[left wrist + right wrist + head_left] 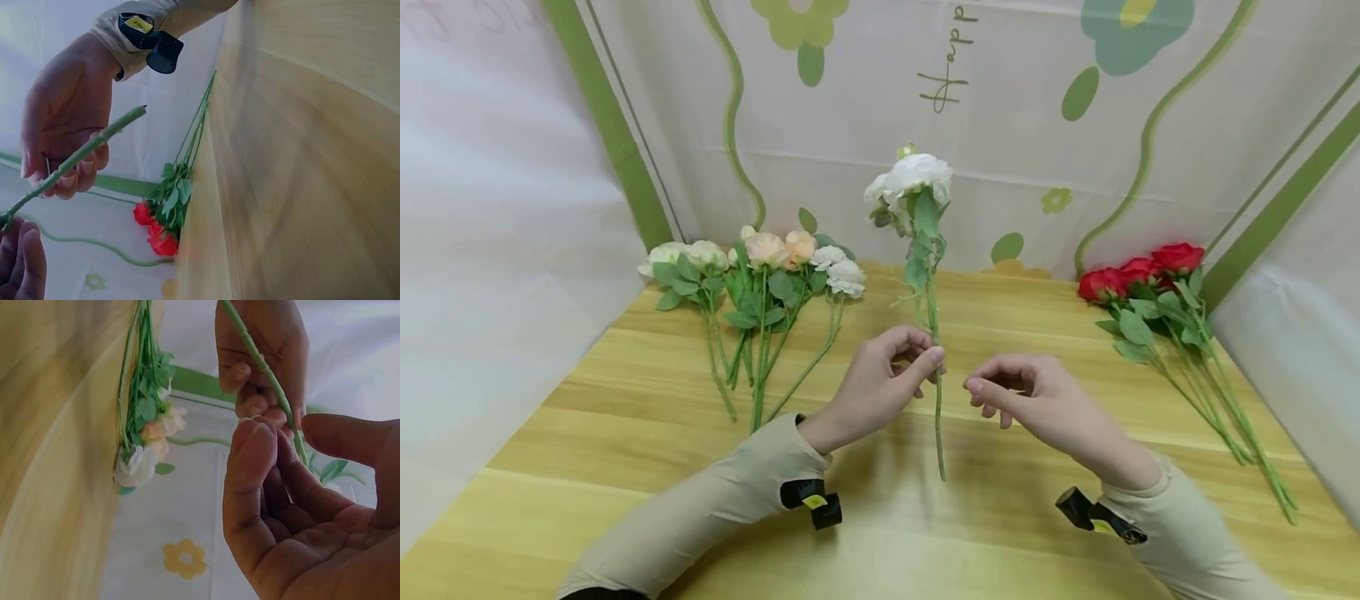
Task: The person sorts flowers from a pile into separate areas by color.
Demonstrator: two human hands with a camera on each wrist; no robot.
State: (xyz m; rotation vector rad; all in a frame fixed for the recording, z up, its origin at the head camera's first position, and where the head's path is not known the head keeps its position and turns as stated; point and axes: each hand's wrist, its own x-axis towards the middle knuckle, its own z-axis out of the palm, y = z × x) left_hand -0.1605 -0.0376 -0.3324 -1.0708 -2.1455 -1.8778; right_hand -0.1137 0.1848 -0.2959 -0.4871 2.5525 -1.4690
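Note:
My left hand (876, 383) pinches the green stem of a white flower (917, 177) between thumb and fingers. The flower stands upright over the middle of the table, its leafy upper stem above the hand and its bare lower end hanging below. A short way to the right is my right hand (1041, 400), its fingers loosely bent and nothing between them. In the right wrist view, the right thumb (350, 439) stands apart from the bent fingers, with the stem (265, 372) passing behind them. The left wrist view shows the stem's cut end (134, 114) in front of the right palm.
At the left of the wooden table (647, 433) lie cream flowers (703, 254), peach flowers (769, 250) and small white flowers (844, 277). Red roses (1138, 271) lie at the right with stems toward the front. A white cloth backdrop (1000, 167) with printed flowers encloses the back.

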